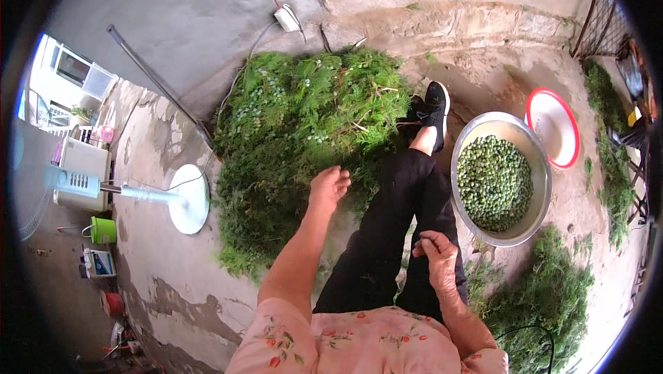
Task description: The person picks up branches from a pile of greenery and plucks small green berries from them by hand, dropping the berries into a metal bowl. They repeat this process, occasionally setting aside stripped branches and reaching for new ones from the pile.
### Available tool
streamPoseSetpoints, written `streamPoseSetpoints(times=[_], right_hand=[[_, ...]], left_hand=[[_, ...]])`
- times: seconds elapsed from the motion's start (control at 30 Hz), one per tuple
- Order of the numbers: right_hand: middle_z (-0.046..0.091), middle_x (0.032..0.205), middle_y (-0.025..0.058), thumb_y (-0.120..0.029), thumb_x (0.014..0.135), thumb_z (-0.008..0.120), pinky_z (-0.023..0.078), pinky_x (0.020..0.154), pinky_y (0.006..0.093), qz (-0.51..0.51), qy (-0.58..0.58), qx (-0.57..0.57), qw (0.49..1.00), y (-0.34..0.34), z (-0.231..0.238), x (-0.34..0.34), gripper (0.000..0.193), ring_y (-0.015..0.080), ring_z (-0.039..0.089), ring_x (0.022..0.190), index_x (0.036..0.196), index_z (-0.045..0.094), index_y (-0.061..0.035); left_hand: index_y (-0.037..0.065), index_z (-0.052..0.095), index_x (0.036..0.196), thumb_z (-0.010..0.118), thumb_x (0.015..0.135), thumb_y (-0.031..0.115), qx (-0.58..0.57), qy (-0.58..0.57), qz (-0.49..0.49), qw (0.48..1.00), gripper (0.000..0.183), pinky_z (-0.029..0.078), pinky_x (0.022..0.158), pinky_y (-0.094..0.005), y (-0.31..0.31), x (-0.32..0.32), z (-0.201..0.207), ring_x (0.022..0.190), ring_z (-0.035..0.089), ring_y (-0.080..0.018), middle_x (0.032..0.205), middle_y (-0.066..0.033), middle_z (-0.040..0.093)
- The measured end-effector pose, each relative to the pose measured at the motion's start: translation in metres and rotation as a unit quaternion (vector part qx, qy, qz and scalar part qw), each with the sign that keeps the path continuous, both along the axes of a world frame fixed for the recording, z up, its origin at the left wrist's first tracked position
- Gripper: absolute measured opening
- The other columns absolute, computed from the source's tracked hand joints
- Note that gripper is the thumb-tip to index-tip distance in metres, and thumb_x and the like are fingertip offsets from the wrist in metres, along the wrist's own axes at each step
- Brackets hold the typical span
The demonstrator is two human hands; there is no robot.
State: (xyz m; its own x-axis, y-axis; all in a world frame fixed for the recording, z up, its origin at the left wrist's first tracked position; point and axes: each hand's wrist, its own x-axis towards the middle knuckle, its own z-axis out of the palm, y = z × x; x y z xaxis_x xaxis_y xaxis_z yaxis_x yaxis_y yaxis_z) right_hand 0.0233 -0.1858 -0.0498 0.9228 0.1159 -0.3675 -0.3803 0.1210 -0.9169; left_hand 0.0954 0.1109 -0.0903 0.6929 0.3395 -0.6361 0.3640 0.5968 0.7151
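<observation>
A large heap of cut green conifer branches [304,118] lies on the ground in front of me, with pale blue-green berries among the sprays. Over its near right edge hangs my left hand [330,186], fingers curled closed. Whatever it may hold is hidden. My right hand [438,253] is above my black-trousered leg, its thumb and fingers pinched together, and I cannot make out anything between them. To the right of my legs stands a wide metal basin [467,218] holding many small green berries [494,180].
A white bowl with a red rim [554,129] sits beyond the basin. More cut branches [542,291] lie at the lower right. Left of the heap stands a pale blue pedestal fan [188,200]. A pole [159,84] leans by the wall, near a white power socket block [286,18].
</observation>
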Motion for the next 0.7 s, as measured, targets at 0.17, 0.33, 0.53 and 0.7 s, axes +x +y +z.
streamPoseSetpoints(times=[0.17,0.33,0.53,0.7], right_hand=[[0.061,0.074,0.0073,0.000,0.084,0.052,0.050,0.064,0.0257,0.015,0.020,0.015,1.000,0.008,0.011,0.011,0.013,0.0132,0.059,0.065,0.095,0.059,0.0028],[0.062,0.076,0.0079,0.003,0.083,0.051,0.050,0.067,0.0265,0.041,0.017,0.005,0.999,0.005,0.006,0.017,0.014,0.0144,0.060,0.069,0.095,0.059,0.0028],[0.060,0.085,0.0091,0.008,0.082,0.050,0.050,0.073,0.0279,0.068,0.066,0.048,0.994,0.009,0.004,0.021,0.019,0.0157,0.060,0.075,0.100,0.057,0.0032],[0.060,0.083,0.0083,0.007,0.083,0.050,0.049,0.072,0.0267,0.098,0.060,-0.001,0.993,0.007,0.001,0.028,0.019,0.0144,0.060,0.075,0.100,0.057,0.0042]], left_hand=[[0.011,0.056,0.099,0.060,0.082,0.011,-0.011,-0.033,0.108,0.993,0.018,0.047,0.061,-0.0284,0.009,0.075,-0.035,0.077,0.061,-0.0219,0.094,-0.0056,0.062],[0.010,0.043,0.123,0.054,0.084,0.007,0.006,-0.010,0.100,0.995,0.040,0.049,0.067,-0.0339,0.007,0.132,-0.044,0.084,0.061,-0.0254,0.112,-0.0072,0.053],[0.006,0.041,0.124,0.054,0.082,0.013,0.494,0.108,-0.243,0.828,0.044,0.048,0.078,-0.0397,0.020,0.146,-0.081,0.090,0.058,-0.0318,0.111,-0.0158,0.052],[0.002,0.052,0.108,0.059,0.073,0.002,0.594,0.098,-0.298,0.741,0.036,0.048,0.073,-0.0379,0.014,0.121,-0.085,0.084,0.056,-0.0344,0.095,-0.0187,0.053]])
